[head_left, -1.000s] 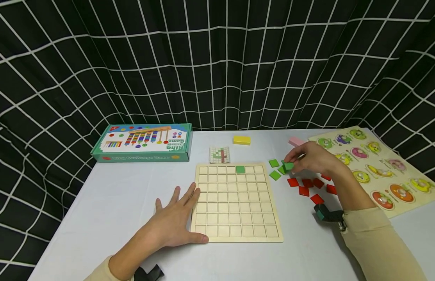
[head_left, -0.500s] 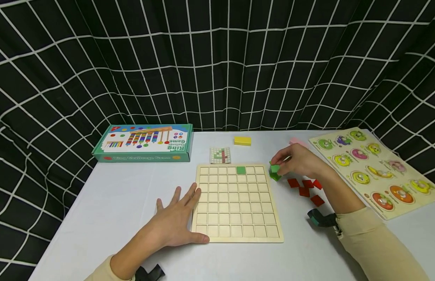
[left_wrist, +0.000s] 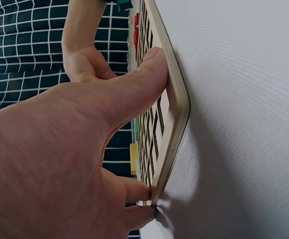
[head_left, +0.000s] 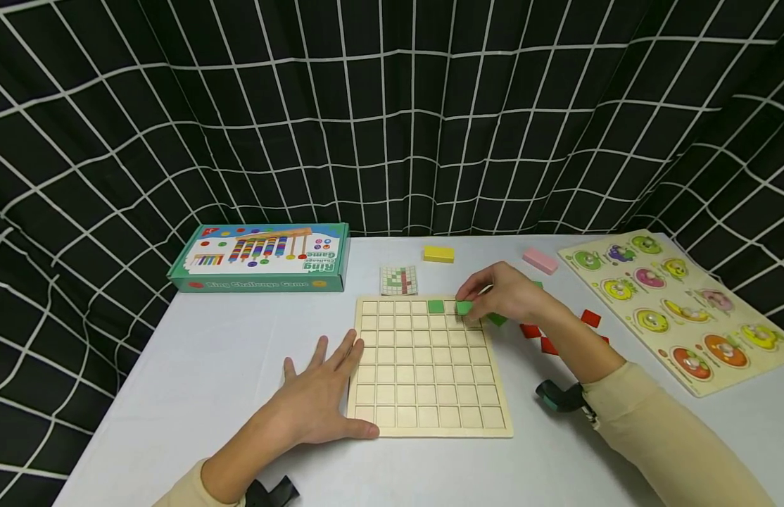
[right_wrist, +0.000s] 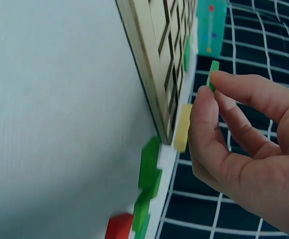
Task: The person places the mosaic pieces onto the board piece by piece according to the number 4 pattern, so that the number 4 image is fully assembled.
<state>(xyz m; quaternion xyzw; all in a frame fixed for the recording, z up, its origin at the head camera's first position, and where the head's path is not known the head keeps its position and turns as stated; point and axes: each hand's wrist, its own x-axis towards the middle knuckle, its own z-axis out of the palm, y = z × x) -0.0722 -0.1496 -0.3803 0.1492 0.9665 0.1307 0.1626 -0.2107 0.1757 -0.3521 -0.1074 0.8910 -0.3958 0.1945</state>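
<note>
Because the left hand (head_left: 319, 405) lay flat with its fingers spread, thumb over the near corner and two fingertips at the left edge, the board (head_left: 428, 377) was probably being steadied against sliding on the counter (head_left: 208, 366). The right hand (head_left: 509, 292) pinched a green tile (head_left: 464, 308) between thumb and finger, raised above the board's far right part; one end projected past the fingertips, which would suit setting it into a shallow square. A second tile (head_left: 435, 306), also green, sat in the far row. Loose green tiles (head_left: 497, 319) and red tiles (head_left: 591, 318) lay to the board's right, seemingly within easy reach of that hand, while the card (head_left: 398, 280) lay just beyond the far edge, likely to be seen past both hands. The right hand covered the far right corner, so which square lay beneath the pinched piece could not be told. It and the forearm also hid some loose pieces, making a count impossible. The card's grid showed green and red, too small to read square by square. From the right wrist, the pinched piece appeared nearly edge-on, partly behind the fingers, and the box (head_left: 259, 260) was cut off.
</note>
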